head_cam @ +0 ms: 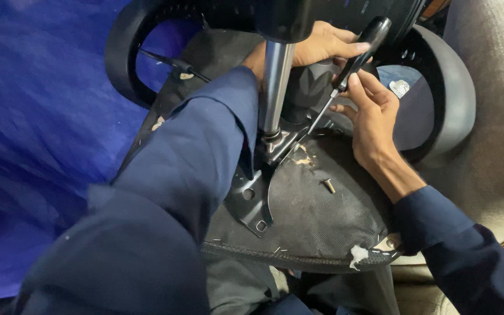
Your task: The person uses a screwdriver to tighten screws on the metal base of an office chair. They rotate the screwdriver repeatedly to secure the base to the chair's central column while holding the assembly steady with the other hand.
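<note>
An office chair lies upturned, its seat underside (316, 219) covered in black fabric and facing me. A shiny metal column (275, 87) rises from a black metal bracket (252, 198) on the seat. My left hand (316, 45) reaches behind the column and grips the black handle of a screwdriver (351, 64). My right hand (371, 114) pinches the screwdriver's shaft just below the handle. The tip (307, 133) rests at the bracket's base near torn fabric. A loose screw (328, 186) lies on the seat fabric.
Black plastic armrests curve at the upper left (125, 58) and at the right (450, 99). A blue cloth (36, 128) covers the left side. A beige cushioned surface (497, 134) lies to the right. White stuffing (358, 255) pokes out at the seat's near edge.
</note>
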